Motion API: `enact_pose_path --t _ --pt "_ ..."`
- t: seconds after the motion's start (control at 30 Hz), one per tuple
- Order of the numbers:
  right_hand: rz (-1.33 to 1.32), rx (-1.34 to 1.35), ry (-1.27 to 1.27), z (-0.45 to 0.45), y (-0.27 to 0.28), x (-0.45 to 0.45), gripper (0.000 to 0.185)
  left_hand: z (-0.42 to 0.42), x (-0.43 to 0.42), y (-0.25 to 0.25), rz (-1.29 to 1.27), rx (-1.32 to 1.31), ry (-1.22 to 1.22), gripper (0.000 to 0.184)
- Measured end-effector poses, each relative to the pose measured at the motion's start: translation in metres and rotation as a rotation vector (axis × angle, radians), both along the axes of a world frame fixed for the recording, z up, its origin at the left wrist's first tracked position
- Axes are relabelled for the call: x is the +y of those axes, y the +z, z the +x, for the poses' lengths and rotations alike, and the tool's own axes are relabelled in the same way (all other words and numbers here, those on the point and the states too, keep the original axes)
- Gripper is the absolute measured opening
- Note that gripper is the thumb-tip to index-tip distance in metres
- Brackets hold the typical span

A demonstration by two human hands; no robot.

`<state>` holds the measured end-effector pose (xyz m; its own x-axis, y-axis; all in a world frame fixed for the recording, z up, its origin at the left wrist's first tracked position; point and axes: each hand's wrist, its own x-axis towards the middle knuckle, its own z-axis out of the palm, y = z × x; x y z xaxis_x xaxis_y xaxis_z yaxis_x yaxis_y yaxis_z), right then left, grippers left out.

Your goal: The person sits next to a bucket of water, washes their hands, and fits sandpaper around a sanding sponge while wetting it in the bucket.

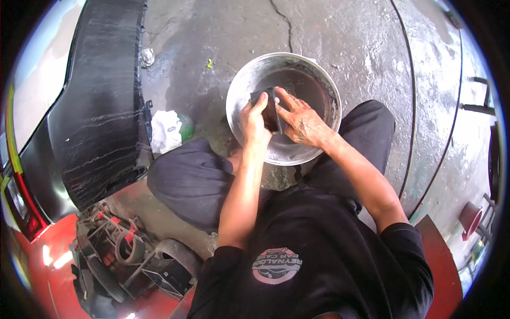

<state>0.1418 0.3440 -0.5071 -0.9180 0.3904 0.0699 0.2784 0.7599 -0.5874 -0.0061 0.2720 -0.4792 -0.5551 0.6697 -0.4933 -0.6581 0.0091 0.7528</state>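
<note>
I hold a dark piece [270, 110] with both hands over a big metal bowl [321, 82].
My left hand [255, 121] pinches the dark piece, with my thumb on its top part. My right hand [305, 123] has its fingers a bit spread, and the tips touch the piece's side. The bowl sits on the gray floor [186, 32] between my bent knees. A crumpled white thing [166, 131] lies near my left knee [183, 173], beside a long black panel [103, 111].

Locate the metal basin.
Head view, upper centre: the metal basin sits on the floor beneath the left hand and right hand, in front of the black shirt.
</note>
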Motion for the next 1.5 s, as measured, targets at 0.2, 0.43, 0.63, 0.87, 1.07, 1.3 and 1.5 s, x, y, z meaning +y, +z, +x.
enact_pose_path --t 0.2,0.43,0.63,0.87,1.07,1.3,1.5 --pt "0.185 -0.012 -0.01 -0.003 0.016 0.002 0.084 -0.036 -0.011 -0.012 -0.142 -0.263 -0.125 0.03" --pt "0.206 -0.023 -0.071 0.001 0.023 0.008 0.057 -0.023 -0.025 0.013 -0.129 0.401 -0.172 0.024" --pt "0.261 0.061 -0.012 0.005 0.024 0.006 0.036 -0.02 -0.023 0.009 -0.342 0.777 -0.324 0.015" --pt "0.313 0.043 0.061 0.006 0.024 0.007 0.068 -0.042 -0.01 0.0 -0.202 0.279 -0.143 0.021" --pt "0.313 -0.065 0.015 0.011 0.024 0.014 0.07 -0.03 -0.022 0.038 -0.116 0.288 -0.327 0.019" --pt "0.323 -0.022 0.056 0.012 0.022 0.013 0.054 -0.02 -0.014 0.013 -0.37 0.71 -0.38 0.015" --pt "0.315 0.004 0.033 0.013 0.024 0.013 0.065 -0.037 -0.011 0.002 -0.228 0.131 -0.095 0.017"
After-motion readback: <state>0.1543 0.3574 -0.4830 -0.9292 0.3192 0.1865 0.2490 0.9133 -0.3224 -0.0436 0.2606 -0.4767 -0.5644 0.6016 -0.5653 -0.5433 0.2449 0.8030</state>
